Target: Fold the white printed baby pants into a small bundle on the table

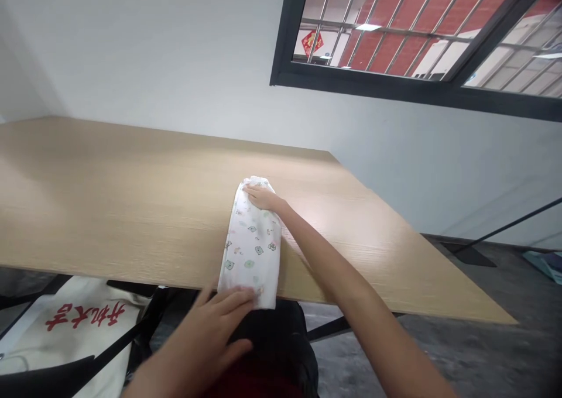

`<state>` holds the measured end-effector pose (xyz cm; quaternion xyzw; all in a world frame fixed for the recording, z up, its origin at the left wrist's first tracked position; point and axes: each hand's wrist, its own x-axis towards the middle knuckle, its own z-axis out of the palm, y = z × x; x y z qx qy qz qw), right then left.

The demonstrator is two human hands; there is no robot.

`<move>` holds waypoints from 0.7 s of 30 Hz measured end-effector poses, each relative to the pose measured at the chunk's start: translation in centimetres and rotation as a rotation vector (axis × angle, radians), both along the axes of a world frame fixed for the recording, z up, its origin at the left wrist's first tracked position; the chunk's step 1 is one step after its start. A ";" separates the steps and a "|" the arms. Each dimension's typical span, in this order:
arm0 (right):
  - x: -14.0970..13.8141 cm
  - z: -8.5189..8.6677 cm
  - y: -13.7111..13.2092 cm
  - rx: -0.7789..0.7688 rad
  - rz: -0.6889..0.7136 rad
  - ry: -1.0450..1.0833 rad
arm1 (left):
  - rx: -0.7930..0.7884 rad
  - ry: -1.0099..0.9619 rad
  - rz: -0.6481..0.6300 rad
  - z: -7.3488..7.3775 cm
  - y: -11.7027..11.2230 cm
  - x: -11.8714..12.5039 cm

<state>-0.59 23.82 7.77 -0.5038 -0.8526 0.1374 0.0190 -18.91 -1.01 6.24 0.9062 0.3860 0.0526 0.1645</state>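
Note:
A folded white cloth [252, 240] with small green, pink and grey prints lies lengthwise on the wooden table, its near end reaching over the front edge. I cannot tell whether it is a garment. My right hand [262, 198] rests flat on its far end, fingers stretched to the left, near a gathered-looking edge. At the near end, my left hand [219, 322] is slightly blurred, with its fingers extended over the cloth's lower left corner and its thumb apart. Neither hand grips the cloth.
The light wooden table [132, 210] stretches far left and ends at a slanted right edge. Below its front edge on the left, a cream cloth bag [83, 322] with red characters lies by dark chair parts. A barred window [395, 88] is in the wall behind.

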 end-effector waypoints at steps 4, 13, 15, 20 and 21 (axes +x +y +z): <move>1.1 1.6 -7.6 -0.194 0.194 -0.049 | 0.137 -0.038 -0.017 -1.2 2.4 -4.1; 2.4 -4.8 -21.2 0.637 0.327 0.218 | 0.257 -0.258 -0.079 -2.1 5.6 -2.5; 1.8 -4.6 -22.1 0.554 0.318 0.416 | 0.077 -0.282 -0.163 -0.2 4.1 -2.0; 0.9 -2.8 -27.6 0.221 0.340 0.809 | -0.343 -0.317 -0.325 4.3 -0.5 -2.4; 1.0 -2.2 -27.9 0.111 0.282 0.822 | -0.345 -0.325 -0.300 5.0 -0.4 -2.5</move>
